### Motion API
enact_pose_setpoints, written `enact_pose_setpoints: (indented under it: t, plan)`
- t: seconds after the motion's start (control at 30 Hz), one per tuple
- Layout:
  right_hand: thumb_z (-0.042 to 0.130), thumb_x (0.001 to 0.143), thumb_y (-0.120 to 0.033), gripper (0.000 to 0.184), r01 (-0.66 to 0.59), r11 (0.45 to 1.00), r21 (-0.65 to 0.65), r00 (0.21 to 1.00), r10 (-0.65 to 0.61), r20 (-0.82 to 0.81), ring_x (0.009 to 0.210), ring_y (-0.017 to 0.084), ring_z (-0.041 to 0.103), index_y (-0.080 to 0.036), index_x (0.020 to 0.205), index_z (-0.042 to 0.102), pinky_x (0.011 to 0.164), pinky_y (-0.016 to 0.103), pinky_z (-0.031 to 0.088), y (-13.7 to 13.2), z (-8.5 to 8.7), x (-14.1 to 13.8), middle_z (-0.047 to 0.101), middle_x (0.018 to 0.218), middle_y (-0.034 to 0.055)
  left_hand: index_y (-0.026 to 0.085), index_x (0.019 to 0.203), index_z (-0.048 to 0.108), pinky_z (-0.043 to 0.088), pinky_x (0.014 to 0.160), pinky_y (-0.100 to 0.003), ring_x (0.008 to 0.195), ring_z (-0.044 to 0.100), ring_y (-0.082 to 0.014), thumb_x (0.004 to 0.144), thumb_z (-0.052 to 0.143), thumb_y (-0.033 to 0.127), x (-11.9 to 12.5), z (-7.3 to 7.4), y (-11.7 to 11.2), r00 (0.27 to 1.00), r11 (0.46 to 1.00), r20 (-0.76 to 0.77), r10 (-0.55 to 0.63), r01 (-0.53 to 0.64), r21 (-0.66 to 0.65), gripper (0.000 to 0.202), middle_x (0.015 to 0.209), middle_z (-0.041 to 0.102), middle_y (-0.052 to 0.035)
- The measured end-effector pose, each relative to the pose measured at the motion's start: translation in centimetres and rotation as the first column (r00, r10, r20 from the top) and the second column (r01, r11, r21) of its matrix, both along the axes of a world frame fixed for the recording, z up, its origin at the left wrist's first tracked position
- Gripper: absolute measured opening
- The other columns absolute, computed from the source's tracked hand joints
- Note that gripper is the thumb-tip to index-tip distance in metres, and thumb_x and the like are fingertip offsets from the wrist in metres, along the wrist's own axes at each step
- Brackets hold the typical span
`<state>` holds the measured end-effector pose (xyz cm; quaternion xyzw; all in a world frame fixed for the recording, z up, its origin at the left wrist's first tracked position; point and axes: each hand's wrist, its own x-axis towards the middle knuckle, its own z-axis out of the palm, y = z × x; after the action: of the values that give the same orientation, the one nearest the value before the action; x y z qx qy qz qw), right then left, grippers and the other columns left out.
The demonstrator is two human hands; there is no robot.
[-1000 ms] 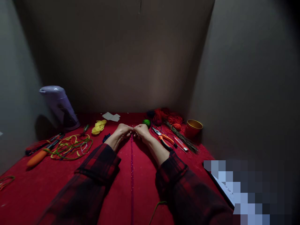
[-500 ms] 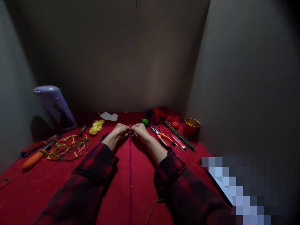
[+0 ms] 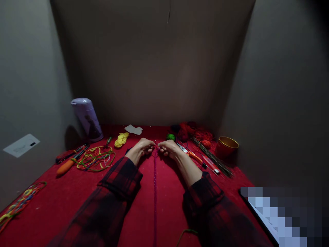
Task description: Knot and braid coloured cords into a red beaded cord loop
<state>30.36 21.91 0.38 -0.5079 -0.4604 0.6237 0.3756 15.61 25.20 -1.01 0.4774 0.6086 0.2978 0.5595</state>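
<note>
A purple beaded cord (image 3: 155,192) runs straight up the middle of the red cloth from the near edge to my fingers. My left hand (image 3: 144,146) is closed in a pinch at the cord's far end. Close beside it, my right hand (image 3: 168,147) pinches the same end, the two sets of fingertips nearly meeting. The fine detail between the fingertips is too small to make out. Just beyond my right hand lies a green yarn ball (image 3: 170,137). Orange-handled pliers (image 3: 195,158) lie to its right, partly hidden by the hand.
On the left are a purple flask (image 3: 87,120), yellow yarn (image 3: 121,140), tangled cords (image 3: 96,159), an orange-handled tool (image 3: 65,167) and a braided cord (image 3: 22,202). To the right are red yarn (image 3: 195,131), a bundle of thin sticks (image 3: 213,156), a red cutter (image 3: 211,164) and a red cup (image 3: 226,147).
The view has turned left, so everything sits further right, and the braided cord shows more fully. Both hands stay at the cord's end, their fingertips slightly further apart.
</note>
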Motion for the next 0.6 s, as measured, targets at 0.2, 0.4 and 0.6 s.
enact_pose_setpoints:
  t: [0.2, 0.4, 0.6]
  plan:
    - [0.05, 0.074, -0.007, 0.017, -0.066, 0.997, -0.035, 0.998, 0.067, 0.017, 0.034, 0.003, 0.033, -0.013, 0.059, 0.046, 0.033, 0.015, 0.024, 0.1, 0.2, 0.6, 0.04, 0.043, -0.005, 0.014, 0.055, 0.05, 0.018, 0.035, -0.018, 0.031, 0.031, -0.003, 0.07, 0.061, 0.016, 0.2, 0.8, -0.7, 0.999, 1.0, -0.039, -0.016, 0.016, -0.009, 0.019, 0.039, 0.041, 0.0049]
    - [0.053, 0.071, -0.008, 0.016, -0.079, 0.997, -0.008, 0.991, 0.079, 0.105, 0.034, 0.005, 0.036, -0.013, 0.056, 0.047, 0.031, 0.016, 0.02, 0.2, -0.3, 0.7, 0.044, 0.041, -0.0024, 0.014, 0.053, 0.047, 0.017, 0.036, -0.019, 0.031, 0.029, -0.003, 0.074, 0.056, 0.016, 0.9, 2.1, -2.1, 0.999, 1.0, -0.04, -0.014, 0.015, 0.008, 0.023, 0.04, 0.039, 0.0055]
    - [0.055, 0.07, -0.011, 0.009, -0.164, 0.985, 0.049, 0.976, 0.155, 0.15, 0.034, 0.005, 0.037, -0.01, 0.061, 0.058, 0.031, 0.016, 0.02, -0.1, -0.1, 0.7, 0.051, 0.042, -0.0011, 0.013, 0.048, 0.047, 0.018, 0.036, -0.021, 0.031, 0.03, -0.004, 0.066, 0.061, 0.011, 1.5, 2.5, -2.8, 0.996, 0.998, -0.093, 0.013, -0.007, 0.062, 0.023, 0.036, 0.039, 0.0044]
